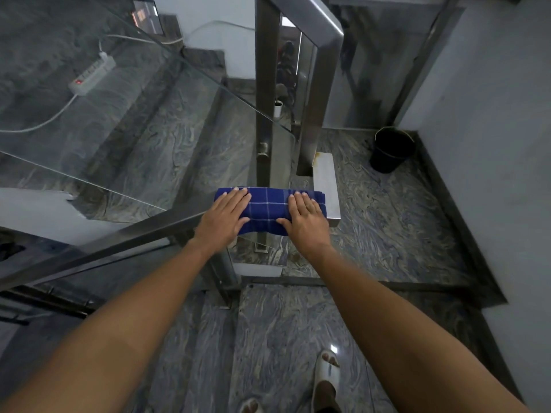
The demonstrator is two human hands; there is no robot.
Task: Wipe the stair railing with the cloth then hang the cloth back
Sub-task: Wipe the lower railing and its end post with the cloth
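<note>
cloth: blue checked cloth (269, 210) is draped folded over the steel stair railing (125, 236) at its corner, next to the flat end of the rail (326, 186); the near edge is seen hanging down over the rail side.
left hand: left hand (223, 214) is laid flat on the left part of the cloth, fingers straight and together, nothing gripped; judged as pressing or smoothing.
right hand: right hand (305, 214) is laid flat on the right part of the cloth, fingers extended, thumb tucked along the near fold; no curl round the cloth is shown, so it counts as released.
railing state: whether the rail has been wiped cannot be told; no wet streak or dirt is readable on the metal.
task stage: judged either very start (cloth not yet lifted off its hanging spot) or very end (cloth set back and patted down); the neat fold and both flat palms fit either one.
left to do: if start, cloth to be picked up and run along the sloping rail and glass panel (98, 114) top; if end, only the hands to be lifted away.
surroundings: black bucket (392, 150) is stood in the landing corner; a power strip (92, 74) is seen on the stairs behind the glass.
</note>
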